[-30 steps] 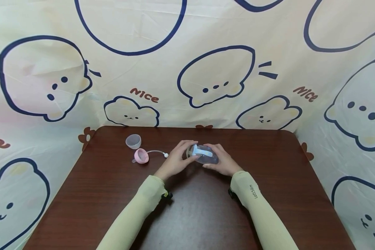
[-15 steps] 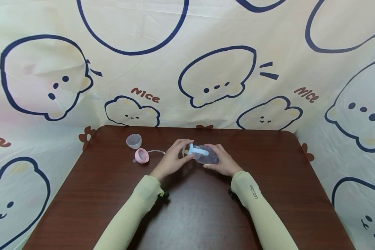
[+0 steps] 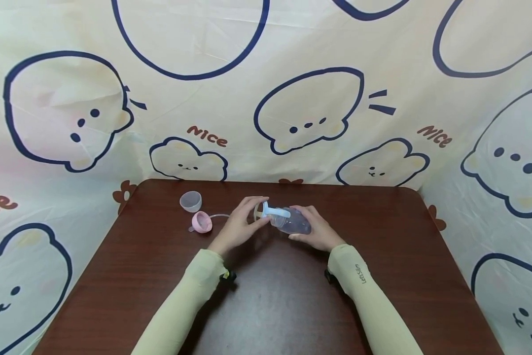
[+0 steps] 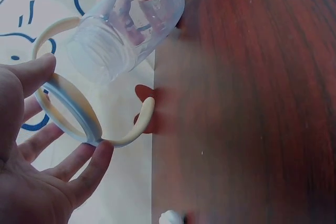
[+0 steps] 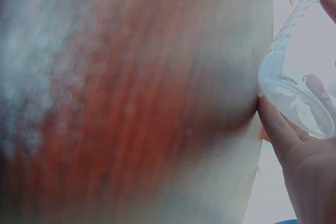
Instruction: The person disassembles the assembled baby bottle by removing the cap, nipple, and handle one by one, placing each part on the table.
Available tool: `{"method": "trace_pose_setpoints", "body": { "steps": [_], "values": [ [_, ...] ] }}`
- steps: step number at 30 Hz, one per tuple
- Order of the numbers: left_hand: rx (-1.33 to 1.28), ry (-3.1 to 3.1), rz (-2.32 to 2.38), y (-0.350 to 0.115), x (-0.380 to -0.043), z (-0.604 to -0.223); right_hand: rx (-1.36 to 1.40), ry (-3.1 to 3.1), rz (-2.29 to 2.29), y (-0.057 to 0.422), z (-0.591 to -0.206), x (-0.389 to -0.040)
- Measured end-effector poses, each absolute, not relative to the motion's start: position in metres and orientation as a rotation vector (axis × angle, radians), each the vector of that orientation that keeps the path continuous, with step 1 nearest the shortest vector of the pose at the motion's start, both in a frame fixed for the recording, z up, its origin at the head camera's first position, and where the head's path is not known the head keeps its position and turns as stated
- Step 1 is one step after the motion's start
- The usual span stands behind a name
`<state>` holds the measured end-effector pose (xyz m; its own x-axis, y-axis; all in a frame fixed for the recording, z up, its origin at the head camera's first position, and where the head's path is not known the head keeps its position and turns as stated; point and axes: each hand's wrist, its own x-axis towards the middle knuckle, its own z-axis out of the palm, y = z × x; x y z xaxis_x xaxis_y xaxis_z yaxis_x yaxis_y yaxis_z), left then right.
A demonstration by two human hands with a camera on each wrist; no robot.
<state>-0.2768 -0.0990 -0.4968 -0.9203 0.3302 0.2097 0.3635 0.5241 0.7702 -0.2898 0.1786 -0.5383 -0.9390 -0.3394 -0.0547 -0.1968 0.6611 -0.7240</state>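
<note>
My right hand [image 3: 315, 230] grips a clear baby bottle [image 3: 294, 223] round its body, tilted with the threaded neck to the left. In the right wrist view, printed marks run along the bottle's [image 5: 286, 40] side. Between thumb and fingertips, my left hand [image 3: 236, 224] holds a light blue two-handled bottle grip [image 3: 275, 212]. The left wrist view shows the grip's ring [image 4: 79, 111] just off the open neck of the bottle [image 4: 131, 30], its curved handles reaching either side of the neck.
On the brown table [image 3: 266, 305], a pink bottle top [image 3: 201, 222] with a thin white straw [image 3: 220, 215] lies left of my left hand. A translucent cap [image 3: 191, 201] sits just behind it. A printed cloth [image 3: 239, 162] hangs along the back and sides.
My left hand has moved left, drawing the blue handle grip off toward the bottle's neck end and past it. The right hand and bottle have stayed almost still.
</note>
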Motion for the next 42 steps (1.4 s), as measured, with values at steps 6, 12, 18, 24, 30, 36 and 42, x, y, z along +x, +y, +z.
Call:
{"method": "trace_pose_setpoints", "body": {
  "steps": [6, 12, 18, 24, 30, 36, 42],
  "values": [
    [-0.58, -2.705, -1.411, -0.103, -0.277, -0.494, -0.442, 2.696, -1.147, 0.179, -0.538, -0.29],
    [-0.575, -2.676, -1.414, -0.108, -0.276, -0.494, -0.458, 2.691, -1.149, 0.179, -0.539, -0.289],
    [-0.551, -2.659, -1.443, -0.116, -0.278, -0.491, -0.468, 2.696, -1.156, 0.179, -0.539, -0.289],
    [-0.551, -2.609, -1.473, -0.127, -0.28, -0.491, -0.458, 2.692, -1.153, 0.178, -0.538, -0.29],
    [-0.516, -2.584, -1.48, -0.139, -0.28, -0.492, -0.446, 2.682, -1.152, 0.177, -0.537, -0.291],
    [-0.489, -2.57, -1.433, -0.152, -0.281, -0.494, -0.452, 2.686, -1.142, 0.178, -0.538, -0.291],
    [-0.424, -2.577, -1.386, -0.166, -0.28, -0.497, -0.441, 2.681, -1.144, 0.179, -0.538, -0.291]
  ]
}}
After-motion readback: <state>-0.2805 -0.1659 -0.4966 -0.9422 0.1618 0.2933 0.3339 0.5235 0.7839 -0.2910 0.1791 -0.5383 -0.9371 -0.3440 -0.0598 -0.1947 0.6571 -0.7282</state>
